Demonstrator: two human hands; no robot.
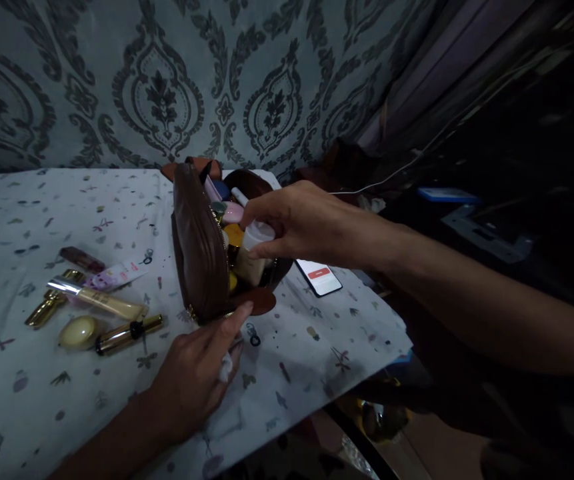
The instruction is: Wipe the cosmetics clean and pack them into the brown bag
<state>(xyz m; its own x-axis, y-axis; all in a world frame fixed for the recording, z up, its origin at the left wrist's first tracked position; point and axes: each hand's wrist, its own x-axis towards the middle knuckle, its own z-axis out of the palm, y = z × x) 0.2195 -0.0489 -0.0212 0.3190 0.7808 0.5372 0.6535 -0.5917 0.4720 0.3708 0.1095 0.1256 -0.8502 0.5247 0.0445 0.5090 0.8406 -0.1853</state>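
A brown zippered bag stands unzipped on the table, packed with cosmetics. My right hand reaches over its opening, thumb and fingers closed round the white cap of a bottle; the bottle's pale body is still inside the bag. Beside it in the bag are a yellow-orange lid, a pink rounded item and a white tube-like item. My left hand rests at the bag's near end, index fingertip against a brown flap, with a crumpled white tissue tucked under its curled fingers.
Left of the bag lie a beige tube, a gold-and-black tube, a round yellowish container, a purple-white tube and a dark lip tube. A lit phone is right of the bag, near the table edge. Patterned curtain hangs behind.
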